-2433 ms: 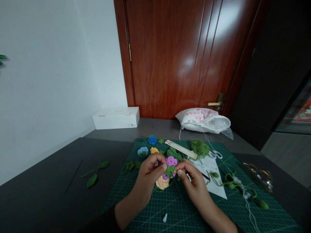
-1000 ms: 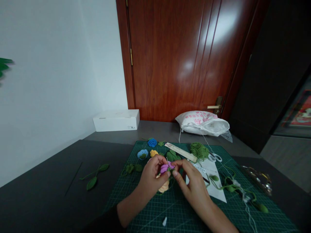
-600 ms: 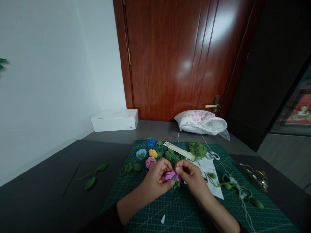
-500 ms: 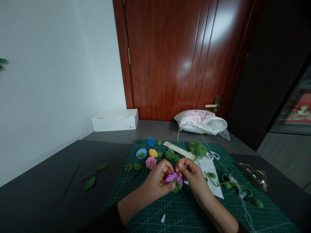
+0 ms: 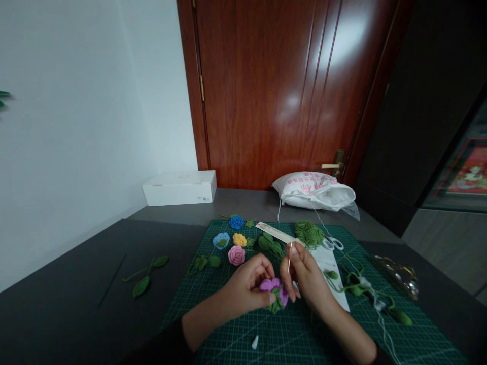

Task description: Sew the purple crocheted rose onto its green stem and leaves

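Two hands work over one green cutting mat (image 5: 243, 324) lying toward the counter's near edge. The left hand (image 5: 247, 291) is curled, thumb and fingertips pinching one purple flower (image 5: 274, 288) of crochet just above the mat. The right hand (image 5: 309, 278), touching the flower's right side, pinches one needle (image 5: 289, 259) upright between thumb and forefinger. Four more flowers lie on the mat's far left part: dark blue (image 5: 236, 221), pale blue (image 5: 221, 240), yellow (image 5: 239, 239), pink (image 5: 236, 255). One ball of green yarn (image 5: 310, 233) and one pair of scissors (image 5: 334, 244) sit further right. One white box (image 5: 179, 187) and one white bag (image 5: 315, 190) rest along the counter's far edge.
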### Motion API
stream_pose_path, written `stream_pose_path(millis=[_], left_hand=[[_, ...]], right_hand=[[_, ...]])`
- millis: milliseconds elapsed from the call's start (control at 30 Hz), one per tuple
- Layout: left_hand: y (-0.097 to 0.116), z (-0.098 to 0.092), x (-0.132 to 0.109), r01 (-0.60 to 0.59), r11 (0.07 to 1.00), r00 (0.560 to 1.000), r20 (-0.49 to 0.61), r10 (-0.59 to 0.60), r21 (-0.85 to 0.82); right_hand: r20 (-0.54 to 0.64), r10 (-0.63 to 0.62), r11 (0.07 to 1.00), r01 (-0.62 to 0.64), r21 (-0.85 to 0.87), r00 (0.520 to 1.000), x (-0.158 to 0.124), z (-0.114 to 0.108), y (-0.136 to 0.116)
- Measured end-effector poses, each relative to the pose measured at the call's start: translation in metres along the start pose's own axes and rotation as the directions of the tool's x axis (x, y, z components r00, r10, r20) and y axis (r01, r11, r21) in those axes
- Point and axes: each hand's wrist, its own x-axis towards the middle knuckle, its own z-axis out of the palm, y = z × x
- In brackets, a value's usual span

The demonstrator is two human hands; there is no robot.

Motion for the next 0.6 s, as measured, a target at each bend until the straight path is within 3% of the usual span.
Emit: stream_pose_path(millis=[267, 600], left_hand=[[0.0039, 0.0034, -0.0034, 0.075, 0.997, 0.996, 0.039, -0.075, -0.003], [0.0026, 0.0037, 0.0, 0.024, 0.994, 0.999, -0.019, -0.027, -0.109]], right_hand=[[-0.106, 0.008, 0.995, 0.002, 0.1, 0.994, 0.0028, -0.0059, 0.0002], [0.058, 0.07, 0.982, -0.079, 0.172, 0.996, -0.0003, -0.0028, -0.0029]])
